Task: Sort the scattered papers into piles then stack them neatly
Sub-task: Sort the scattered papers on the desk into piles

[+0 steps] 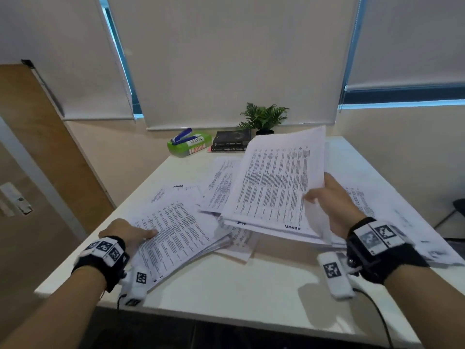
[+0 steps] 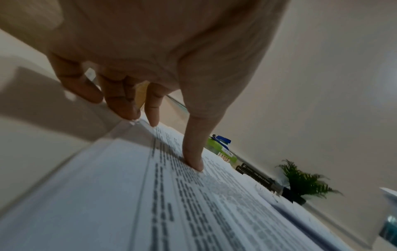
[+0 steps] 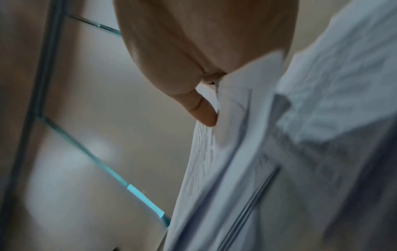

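Printed white papers lie scattered across the white table (image 1: 251, 285). My left hand (image 1: 130, 235) rests at the left edge of a fanned pile (image 1: 176, 233). Its thumb (image 2: 193, 152) presses flat on the top sheet (image 2: 193, 212), and its fingertips (image 2: 128, 110) touch the pile's edge. My right hand (image 1: 334, 205) grips a sheaf of papers (image 1: 276, 182) by its right edge, thumb (image 3: 204, 112) on top and fingers hidden behind. The sheaf (image 3: 247, 152) tilts up off the table, its far end raised. More sheets lie under it, behind it (image 1: 221, 182) and to the right (image 1: 377, 205).
At the back of the table stand a green box (image 1: 188, 146) with a blue stapler (image 1: 182, 136) on it, two dark books (image 1: 231, 142) and a small potted plant (image 1: 264, 117). A wooden door (image 1: 50, 147) stands to the left. The table's near strip is bare.
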Action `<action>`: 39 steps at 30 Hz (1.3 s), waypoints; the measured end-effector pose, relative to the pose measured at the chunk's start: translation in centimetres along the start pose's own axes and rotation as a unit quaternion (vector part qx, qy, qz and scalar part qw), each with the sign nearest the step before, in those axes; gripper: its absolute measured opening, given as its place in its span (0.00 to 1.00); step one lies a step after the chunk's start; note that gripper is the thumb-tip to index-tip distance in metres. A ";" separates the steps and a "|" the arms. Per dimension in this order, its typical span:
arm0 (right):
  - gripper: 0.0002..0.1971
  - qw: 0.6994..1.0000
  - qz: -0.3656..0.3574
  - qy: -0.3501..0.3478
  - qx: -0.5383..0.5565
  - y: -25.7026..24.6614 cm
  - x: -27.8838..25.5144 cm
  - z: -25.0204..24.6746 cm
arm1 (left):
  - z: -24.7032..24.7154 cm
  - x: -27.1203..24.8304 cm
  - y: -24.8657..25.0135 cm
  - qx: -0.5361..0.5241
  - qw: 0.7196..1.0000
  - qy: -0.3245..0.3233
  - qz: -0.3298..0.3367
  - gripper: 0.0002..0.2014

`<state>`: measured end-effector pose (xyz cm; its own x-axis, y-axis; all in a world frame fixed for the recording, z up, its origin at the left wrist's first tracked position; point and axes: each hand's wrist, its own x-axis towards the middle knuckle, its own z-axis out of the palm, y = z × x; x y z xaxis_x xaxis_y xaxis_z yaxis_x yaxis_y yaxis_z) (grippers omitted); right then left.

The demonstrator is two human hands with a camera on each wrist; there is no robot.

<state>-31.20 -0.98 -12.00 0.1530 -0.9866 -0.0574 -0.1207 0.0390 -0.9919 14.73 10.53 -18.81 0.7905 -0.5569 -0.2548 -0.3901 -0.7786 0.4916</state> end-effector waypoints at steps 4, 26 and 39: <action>0.39 0.995 0.035 0.039 -0.079 -0.1 0.8 -6.2 | -0.6 -1.5 1.3 0.031 0.999 0.014 0.021 0.31; 0.28 0.864 -0.060 0.060 -0.497 1.9 0.5 -3.5 | -2.4 -5.5 2.7 -0.087 0.970 0.158 0.163 0.14; 0.34 0.978 0.022 -0.186 0.087 -0.6 -0.5 11.0 | -4.2 -10.2 8.3 -0.404 0.866 0.013 0.293 0.12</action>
<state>-20.44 1.25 -12.63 0.5018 -0.8585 -0.1058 0.0282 0.1385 -0.9900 5.40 10.97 -8.57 0.5828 -0.7735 0.2488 -0.2776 0.0983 0.9557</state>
